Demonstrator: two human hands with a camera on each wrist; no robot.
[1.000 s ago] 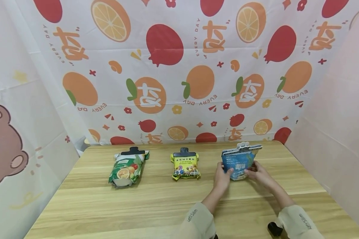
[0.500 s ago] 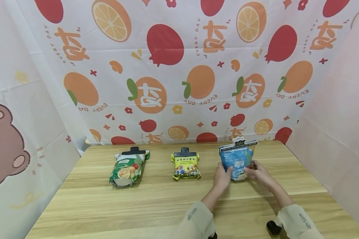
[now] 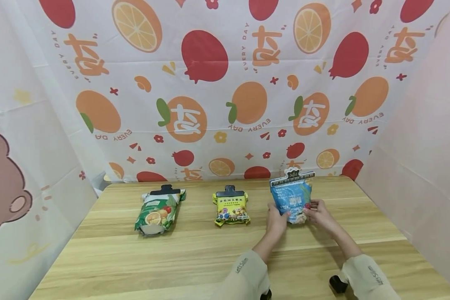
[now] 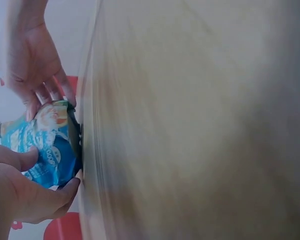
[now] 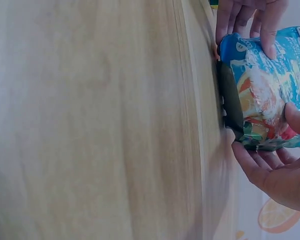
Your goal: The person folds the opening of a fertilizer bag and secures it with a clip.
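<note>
A blue printed bag stands at the right of the wooden table, tilted a little to the left. Across its top sits a white bag clip with a black band. My left hand grips the bag's left side, thumb on the front. On the opposite side my right hand holds the lower edge between thumb and fingers. The right wrist view shows the dark bottom of the bag close to the tabletop; whether it touches is unclear. Fingers behind the bag are partly hidden in the head view.
To the left lie a yellow packet and a green bag with fruit pictures, each with a black clip on top. A fruit-print cloth hangs behind the table. Pale sheets flank both sides.
The blue bag has tipped more upright, so its clip's face now shows instead of its top edge. Bag and hands have shifted slightly left. The other two bags stay put.
</note>
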